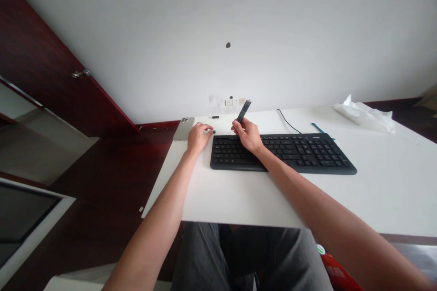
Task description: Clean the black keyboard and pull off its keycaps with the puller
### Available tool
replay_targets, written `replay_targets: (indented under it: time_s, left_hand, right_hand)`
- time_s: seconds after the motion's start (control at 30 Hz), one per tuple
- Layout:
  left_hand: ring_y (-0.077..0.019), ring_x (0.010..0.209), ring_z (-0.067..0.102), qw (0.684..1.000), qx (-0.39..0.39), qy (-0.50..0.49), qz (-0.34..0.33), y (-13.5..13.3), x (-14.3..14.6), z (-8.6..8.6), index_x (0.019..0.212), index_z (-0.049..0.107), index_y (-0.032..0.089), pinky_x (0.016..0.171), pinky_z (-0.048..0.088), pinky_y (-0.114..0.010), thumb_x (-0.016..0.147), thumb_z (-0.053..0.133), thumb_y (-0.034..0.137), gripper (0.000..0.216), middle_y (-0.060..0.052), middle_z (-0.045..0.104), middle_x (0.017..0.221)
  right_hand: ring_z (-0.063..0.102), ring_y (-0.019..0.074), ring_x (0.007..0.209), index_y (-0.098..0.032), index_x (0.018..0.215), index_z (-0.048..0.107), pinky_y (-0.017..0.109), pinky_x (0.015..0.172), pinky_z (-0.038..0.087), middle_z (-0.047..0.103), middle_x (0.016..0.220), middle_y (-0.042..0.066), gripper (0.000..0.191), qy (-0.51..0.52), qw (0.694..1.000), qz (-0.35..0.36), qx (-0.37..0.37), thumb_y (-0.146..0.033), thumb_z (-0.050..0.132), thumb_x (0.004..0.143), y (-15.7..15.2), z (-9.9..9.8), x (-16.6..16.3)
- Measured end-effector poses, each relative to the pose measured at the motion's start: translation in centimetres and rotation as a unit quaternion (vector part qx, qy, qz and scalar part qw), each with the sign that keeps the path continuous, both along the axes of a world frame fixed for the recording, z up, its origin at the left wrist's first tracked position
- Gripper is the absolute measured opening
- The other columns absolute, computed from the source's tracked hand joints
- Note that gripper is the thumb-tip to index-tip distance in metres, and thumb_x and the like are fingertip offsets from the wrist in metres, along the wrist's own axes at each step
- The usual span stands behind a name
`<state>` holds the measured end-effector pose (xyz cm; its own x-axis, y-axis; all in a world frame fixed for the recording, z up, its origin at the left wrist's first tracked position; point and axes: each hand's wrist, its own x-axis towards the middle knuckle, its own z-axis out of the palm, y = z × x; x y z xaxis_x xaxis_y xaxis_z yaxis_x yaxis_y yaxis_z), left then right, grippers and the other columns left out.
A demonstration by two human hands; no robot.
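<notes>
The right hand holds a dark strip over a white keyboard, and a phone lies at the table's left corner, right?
Not quite: the head view shows the keyboard is black, not white. The right hand does hold the dark strip over it, and the phone lies at the left corner of the table.

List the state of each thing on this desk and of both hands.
left hand: resting on table, fingertips at small black piece
right hand: shut on dark flat tool, raised over keyboard
keyboard: flat on table, cable trailing behind
phone: face down at table's corner
white wrapper: crumpled
</notes>
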<state>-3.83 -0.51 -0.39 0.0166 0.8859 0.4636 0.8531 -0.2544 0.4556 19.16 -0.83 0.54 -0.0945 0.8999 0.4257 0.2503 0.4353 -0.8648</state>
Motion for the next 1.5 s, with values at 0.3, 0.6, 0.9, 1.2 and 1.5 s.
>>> replay_targets:
  time_s: [0.3,0.6,0.9,1.2,1.5]
  left_hand:
    - [-0.0209,0.091,0.065,0.999,-0.017,0.049,-0.005,0.0,0.3,-0.4,0.094,0.079,0.028,0.081,0.047,-0.032,0.092,0.068,0.026,0.012,-0.003,0.070,0.095]
    - [-0.0269,0.100,0.055,0.984,0.023,0.170,-0.042,1.2,1.5,0.8,0.095,0.078,0.026,0.088,0.043,-0.037,0.096,0.061,0.024,0.017,-0.007,0.070,0.100]
    - [-0.0299,0.108,0.050,0.959,0.018,0.269,-0.090,7.1,4.1,2.5,0.083,0.077,0.024,0.090,0.040,-0.044,0.092,0.062,0.024,0.017,-0.009,0.069,0.105]
    - [-0.0327,0.111,0.049,0.957,0.010,0.277,-0.086,10.1,5.2,2.4,0.085,0.078,0.022,0.093,0.037,-0.047,0.091,0.055,0.022,0.024,-0.013,0.070,0.110]
    - [-0.0348,0.115,0.047,0.966,0.000,0.247,-0.073,10.7,4.9,2.1,0.082,0.077,0.021,0.100,0.033,-0.050,0.089,0.056,0.021,0.022,-0.015,0.069,0.107]
  right_hand:
    - [0.071,0.0205,0.077,-0.020,0.094,0.062,0.029,0.069,0.054,0.076,0.085,0.007,0.033,-0.001,1.000,-0.002,0.004,-0.050,0.051,0.100,0.2,-0.2,0.0]
    - [0.072,0.0211,0.079,-0.020,0.094,0.062,0.030,0.070,0.054,0.077,0.086,0.007,0.030,-0.009,1.000,-0.005,0.005,-0.047,0.052,0.100,0.1,0.0,-0.1]
    - [0.072,0.0202,0.078,-0.020,0.095,0.063,0.030,0.072,0.054,0.077,0.087,0.007,0.028,-0.012,1.000,-0.007,0.012,-0.045,0.051,0.101,0.0,0.1,0.0]
    - [0.073,0.0202,0.079,-0.021,0.095,0.061,0.031,0.073,0.055,0.077,0.088,0.006,0.025,0.001,1.000,-0.001,-0.003,-0.044,0.053,0.101,-0.1,0.3,-0.1]
    - [0.073,0.0206,0.080,-0.021,0.094,0.061,0.030,0.073,0.054,0.077,0.088,0.007,0.025,0.000,1.000,-0.003,-0.012,-0.044,0.053,0.100,0.0,0.2,-0.1]
